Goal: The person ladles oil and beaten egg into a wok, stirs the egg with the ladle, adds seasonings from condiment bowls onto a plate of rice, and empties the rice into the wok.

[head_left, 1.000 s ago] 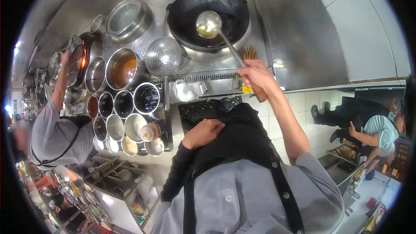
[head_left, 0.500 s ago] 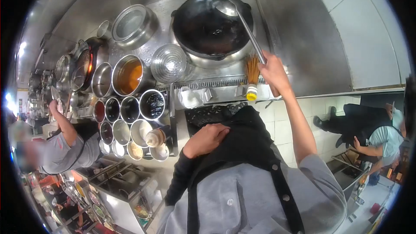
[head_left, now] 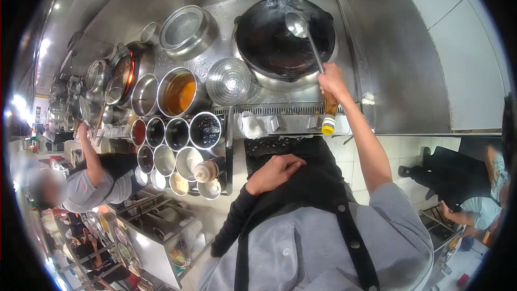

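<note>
A long-handled metal ladle (head_left: 297,25) is in my right hand (head_left: 332,82), fingers closed round its handle. Its bowl hangs over the right part of a large dark wok (head_left: 261,48), which sits on the stove and holds no visible food. Just below my right hand, a bamboo wok brush (head_left: 329,121) with a yellow end stands partly hidden by the wrist. My left hand (head_left: 277,172) lies against the black apron (head_left: 301,183) at my waist, fingers extended, with nothing in it. Left of the wok rests a perforated strainer (head_left: 229,81).
Several sauce pots stand at the left, including one of orange liquid (head_left: 180,92) and one of dark liquid (head_left: 205,130). A squeeze bottle (head_left: 207,171) sits among them. A folded white cloth (head_left: 250,125) lies on the stove's front ledge. Co-workers stand at far left and right.
The view has shifted, so the stove appears farther right. My right hand has brought the ladle bowl lower and closer within the wok. My left hand stays against the apron.
</note>
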### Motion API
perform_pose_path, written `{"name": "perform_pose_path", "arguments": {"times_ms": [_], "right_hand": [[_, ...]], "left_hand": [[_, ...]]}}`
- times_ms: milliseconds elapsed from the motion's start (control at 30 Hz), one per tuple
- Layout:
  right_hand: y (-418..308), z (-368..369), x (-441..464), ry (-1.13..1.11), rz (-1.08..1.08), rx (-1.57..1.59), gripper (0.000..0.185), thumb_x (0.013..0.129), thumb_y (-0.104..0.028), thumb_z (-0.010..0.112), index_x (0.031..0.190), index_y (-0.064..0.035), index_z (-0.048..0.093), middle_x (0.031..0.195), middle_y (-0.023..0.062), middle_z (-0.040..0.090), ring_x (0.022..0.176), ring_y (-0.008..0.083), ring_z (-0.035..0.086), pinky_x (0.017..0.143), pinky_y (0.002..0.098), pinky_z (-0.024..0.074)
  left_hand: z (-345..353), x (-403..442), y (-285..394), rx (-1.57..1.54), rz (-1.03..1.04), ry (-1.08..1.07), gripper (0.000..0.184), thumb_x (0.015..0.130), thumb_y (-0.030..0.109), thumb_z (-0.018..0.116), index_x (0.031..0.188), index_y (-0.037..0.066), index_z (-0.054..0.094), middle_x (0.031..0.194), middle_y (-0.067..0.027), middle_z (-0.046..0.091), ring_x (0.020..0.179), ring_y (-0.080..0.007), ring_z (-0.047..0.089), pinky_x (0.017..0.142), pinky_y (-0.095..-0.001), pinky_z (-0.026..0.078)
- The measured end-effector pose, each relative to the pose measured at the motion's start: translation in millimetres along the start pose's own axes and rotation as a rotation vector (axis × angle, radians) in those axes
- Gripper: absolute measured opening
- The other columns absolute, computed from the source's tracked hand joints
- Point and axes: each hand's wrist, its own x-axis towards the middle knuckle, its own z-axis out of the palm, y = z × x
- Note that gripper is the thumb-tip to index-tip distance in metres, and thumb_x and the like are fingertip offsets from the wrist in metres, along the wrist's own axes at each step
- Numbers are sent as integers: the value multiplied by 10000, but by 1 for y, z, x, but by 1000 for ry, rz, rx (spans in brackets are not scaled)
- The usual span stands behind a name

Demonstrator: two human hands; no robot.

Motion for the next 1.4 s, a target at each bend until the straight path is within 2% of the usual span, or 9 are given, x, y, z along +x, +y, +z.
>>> {"name": "perform_pose_path", "arguments": {"times_ms": [33, 133, 333, 567, 933, 1033, 1233, 1333, 1400], "right_hand": [[3, 2, -2, -56, 32, 70, 176, 779, -24, 569, 868, 124, 601, 700, 234, 658, 546, 307, 680, 501, 406, 548], [4, 6, -26, -215, 135, 321, 103, 825, -36, 603, 806, 64, 591, 627, 122, 602, 479, 211, 594, 451, 344, 474], [-27, -3, -83, -423, 293, 717, 131, 904, -58, 651, 810, -25, 566, 607, 0, 482, 479, 98, 470, 419, 276, 350], [-67, 16, -81, -255, 40, 474, 72, 879, -41, 627, 862, 26, 606, 611, 44, 551, 477, 134, 538, 410, 308, 450], [-11, -10, -11, 164, -109, -46, 223, 780, -19, 553, 901, 167, 580, 733, 320, 665, 571, 393, 703, 522, 466, 575], [0, -10, -7, 133, -30, -24, 182, 770, -19, 567, 817, 156, 584, 688, 274, 656, 540, 362, 694, 501, 448, 571], [-10, 6, -36, -166, 211, 600, 136, 824, -24, 633, 724, 63, 603, 621, 114, 602, 457, 173, 553, 425, 335, 458], [-9, 28, -12, -308, 299, 1034, 150, 840, -2, 654, 703, 36, 607, 625, 102, 601, 469, 156, 529, 432, 322, 423], [-17, 40, 11, -300, 239, 1021, 153, 835, 11, 661, 695, 37, 605, 623, 105, 595, 477, 163, 545, 434, 329, 439]], "left_hand": [[-2, -1, 2, -11, -15, 1, 248, 1042, 177, 577, 1190, 21, 700, 998, -129, 726, 851, -162, 651, 772, -321, 514], [-6, -2, 5, -34, -57, 24, 241, 1025, 168, 582, 1158, 8, 704, 1049, -172, 722, 899, -267, 707, 815, -354, 536], [-7, 3, 3, -50, -25, 51, 236, 1013, 142, 585, 1167, 8, 703, 1040, -170, 721, 886, -261, 700, 811, -346, 531], [-2, 17, 7, -16, 2, -17, 236, 1009, 136, 580, 1163, 6, 704, 1042, -176, 723, 852, -262, 686, 795, -350, 528], [3, 18, -4, -36, 14, 10, 251, 1027, 167, 573, 1179, 16, 704, 1099, -171, 730, 957, -280, 710, 847, -354, 534], [2, 19, -4, -71, 29, -1, 258, 1034, 175, 563, 1186, 22, 705, 1092, -161, 732, 976, -276, 711, 862, -352, 531], [-9, 20, -6, -107, -58, -36, 292, 1067, 203, 528, 1236, 41, 703, 1127, -110, 729, 1075, -179, 661, 958, -310, 489], [-14, 21, -5, -76, -72, -46, 295, 1066, 206, 528, 1241, 44, 701, 1124, -109, 728, 1052, -170, 660, 948, -305, 491], [-18, 22, -9, -64, -80, -35, 278, 1050, 191, 543, 1210, 34, 708, 1097, -137, 737, 1009, -202, 690, 913, -323, 513]]}}
